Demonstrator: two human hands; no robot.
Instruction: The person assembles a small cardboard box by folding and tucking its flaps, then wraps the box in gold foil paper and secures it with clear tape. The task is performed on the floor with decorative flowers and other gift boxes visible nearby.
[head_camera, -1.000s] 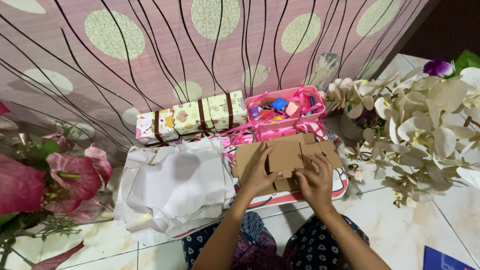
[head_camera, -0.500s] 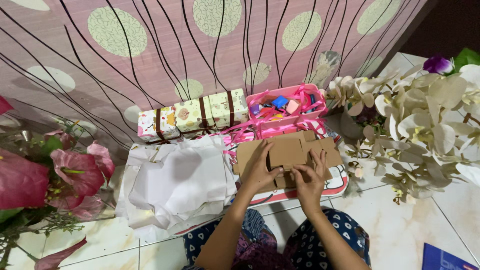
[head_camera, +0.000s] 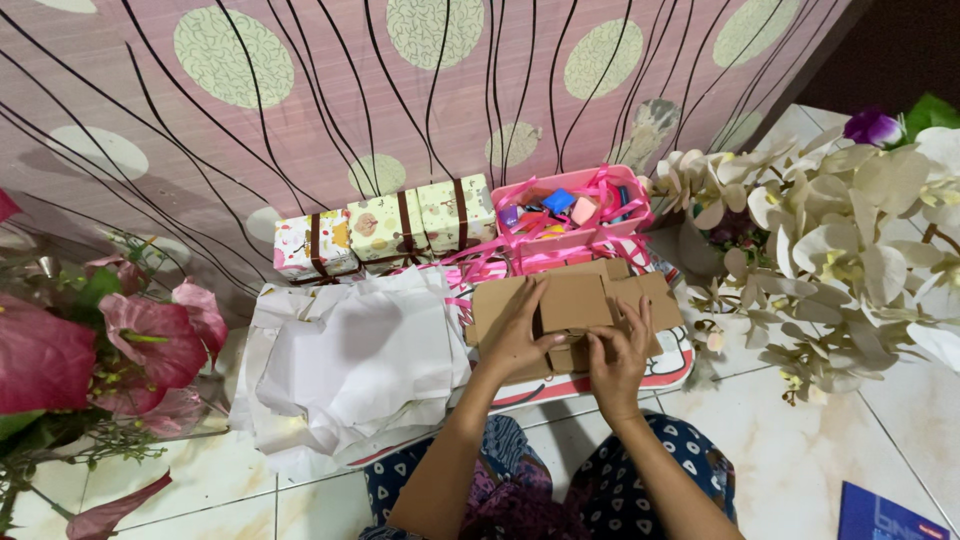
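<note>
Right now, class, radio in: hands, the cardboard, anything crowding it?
Left hand and right hand both flat on the brown cardboard box blank. Blank lies unfolded. White paper pile close beside it, pink ribbon basket just behind.

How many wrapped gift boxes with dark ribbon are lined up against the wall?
3, side by side in a row along the wall: left gift box, middle gift box, right gift box, which sits beside the pink basket. Nothing appears hidden behind them.

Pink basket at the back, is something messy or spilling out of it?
Yes. Pink ribbon tumbles out of the pink basket in loose loops onto the mat. The white paper beside the flat cardboard box lies crumpled. Both hands, left and right, press the cardboard.
</note>
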